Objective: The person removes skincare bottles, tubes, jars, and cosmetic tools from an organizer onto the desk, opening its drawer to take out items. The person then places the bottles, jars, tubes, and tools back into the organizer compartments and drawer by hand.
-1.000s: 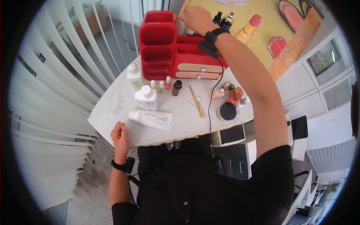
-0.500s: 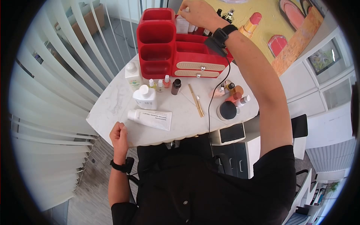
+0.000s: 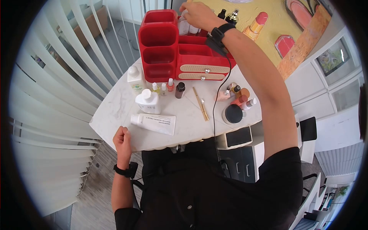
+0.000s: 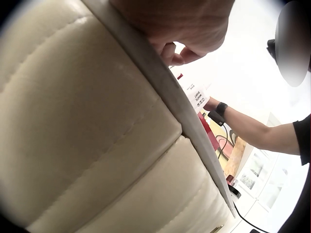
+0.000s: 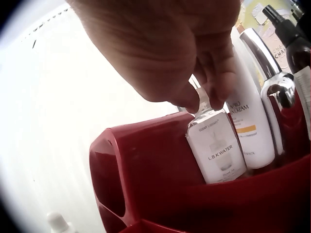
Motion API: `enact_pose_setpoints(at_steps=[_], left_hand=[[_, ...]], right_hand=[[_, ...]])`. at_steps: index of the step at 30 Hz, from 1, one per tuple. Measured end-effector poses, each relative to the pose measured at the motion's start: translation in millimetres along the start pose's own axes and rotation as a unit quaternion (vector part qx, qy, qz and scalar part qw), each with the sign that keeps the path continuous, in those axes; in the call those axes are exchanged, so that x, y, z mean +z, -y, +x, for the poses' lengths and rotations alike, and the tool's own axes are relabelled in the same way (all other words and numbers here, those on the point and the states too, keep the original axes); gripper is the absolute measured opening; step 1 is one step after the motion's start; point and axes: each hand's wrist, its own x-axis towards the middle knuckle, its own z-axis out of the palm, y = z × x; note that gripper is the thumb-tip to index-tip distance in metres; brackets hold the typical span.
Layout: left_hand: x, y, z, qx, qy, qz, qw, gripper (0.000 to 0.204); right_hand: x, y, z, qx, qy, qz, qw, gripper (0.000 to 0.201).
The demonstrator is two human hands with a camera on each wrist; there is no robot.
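At twelve o'clock, my right hand point(image 3: 198, 16) pinches the labelled bottle point(image 5: 216, 148); at eight, my left hand point(image 3: 122, 140) is curled narrow.

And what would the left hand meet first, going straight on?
Ahead of the left hand, the way over the tabletop looks free in the head view, though the white tube lies just right of that line and its cap might get brushed; height is unclear.

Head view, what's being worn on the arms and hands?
The sleeves are short and black. The left hand and right hand wear no gloves. Each wrist has a black band with a dark, boxy device; a thin black cable runs from the right one.
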Motion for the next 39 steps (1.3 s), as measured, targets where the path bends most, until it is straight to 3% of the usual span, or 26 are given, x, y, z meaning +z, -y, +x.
enact_pose_setpoints(at_steps=[6, 10, 15, 18, 24, 31, 36, 39], left_hand=[[0, -1, 0, 0.001, 0.002, -0.005, 1.000, 0.025], [-1, 2, 0, 0.001, 0.001, -0.006, 1.000, 0.024], [0, 1, 0, 0.000, -0.004, 0.008, 1.000, 0.024], [1, -1, 1, -0.003, -0.011, 0.016, 1.000, 0.024], [-2, 3, 1, -0.002, -0.010, 0.023, 1.000, 0.024], [-4, 7, 1, 0.000, -0.003, 0.004, 1.000, 0.026], [0, 3, 3, 0.015, -0.015, 0.004, 1.000, 0.027], [5, -8, 3, 0.004, -0.027, -0.012, 1.000, 0.026]], right_hand=[[-34, 23, -8, 0.042, 0.039, 0.018, 0.998, 0.021], [-36, 22, -10, 0.016, 0.033, -0.007, 0.999, 0.019], [-39, 19, -18, -0.037, -0.067, 0.008, 0.997, 0.022], [-53, 26, -26, 0.006, -0.094, 0.049, 0.994, 0.021], [-110, 61, -93, 0.055, -0.048, 0.081, 0.994, 0.020], [-150, 52, -183, 0.095, 0.018, 0.035, 0.995, 0.020], [-145, 40, -228, 0.130, 0.001, 0.122, 0.984, 0.016], [-132, 52, -237, 0.149, 0.046, 0.144, 0.977, 0.019]])
